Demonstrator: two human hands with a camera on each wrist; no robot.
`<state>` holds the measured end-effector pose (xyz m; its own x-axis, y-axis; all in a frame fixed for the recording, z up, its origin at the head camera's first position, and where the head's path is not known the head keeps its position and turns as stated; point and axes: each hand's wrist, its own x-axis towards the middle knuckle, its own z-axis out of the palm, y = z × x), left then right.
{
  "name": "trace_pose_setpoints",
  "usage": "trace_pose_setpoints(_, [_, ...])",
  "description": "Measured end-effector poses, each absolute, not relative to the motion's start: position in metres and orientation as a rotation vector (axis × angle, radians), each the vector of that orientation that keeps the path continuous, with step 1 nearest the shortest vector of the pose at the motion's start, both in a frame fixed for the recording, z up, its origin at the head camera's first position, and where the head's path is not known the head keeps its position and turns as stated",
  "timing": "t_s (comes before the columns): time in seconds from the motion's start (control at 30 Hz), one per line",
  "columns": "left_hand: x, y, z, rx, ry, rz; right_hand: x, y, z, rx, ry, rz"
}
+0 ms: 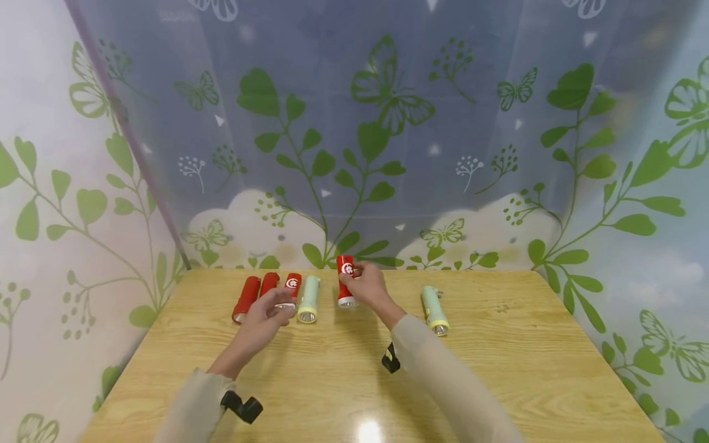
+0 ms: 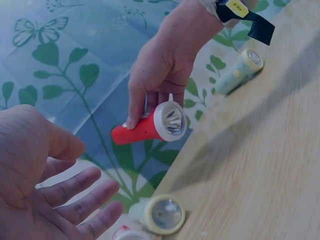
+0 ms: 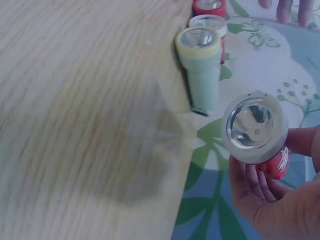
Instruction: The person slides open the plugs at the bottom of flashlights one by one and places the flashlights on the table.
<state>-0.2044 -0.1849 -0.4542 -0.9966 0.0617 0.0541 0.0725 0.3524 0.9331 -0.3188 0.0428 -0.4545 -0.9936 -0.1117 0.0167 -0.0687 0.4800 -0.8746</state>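
**My right hand (image 1: 368,285) is gripping a red torch (image 1: 346,290)**

My right thumb and fingers are curling round the barrel of the red torch, and I am holding it above the back part of the table (image 1: 332,381), its white-rimmed lens facing my way. A round white mark is showing on the barrel by my thumb.

My left hand (image 1: 266,317) is holding nothing. Its fingers are spreading loosely, and in the head view it is partly covering the row on the left.

In that row, the outer torch (image 1: 247,298) is lying at the far left, all red, and the second torch (image 1: 269,282) is lying beside it, also red. The third torch (image 1: 293,282), red with a white mark and a white rim, is coming next. The green torch (image 1: 309,296) is ending the row, its yellow-rimmed lens pointing towards me.

The other green torch (image 1: 432,303) is lying alone on the table, to the right of my right hand. Beyond the table, a leaf-printed backdrop (image 1: 476,141) is hanging.
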Motion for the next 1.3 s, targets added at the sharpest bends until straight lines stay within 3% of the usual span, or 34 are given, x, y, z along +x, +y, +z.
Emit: trace_pose_setpoints(1.3, [-0.220, -0.131, -0.415, -0.305, -2.400, -1.809, -0.243, 0.048, -0.422, -0.637, 2.784, -1.717])
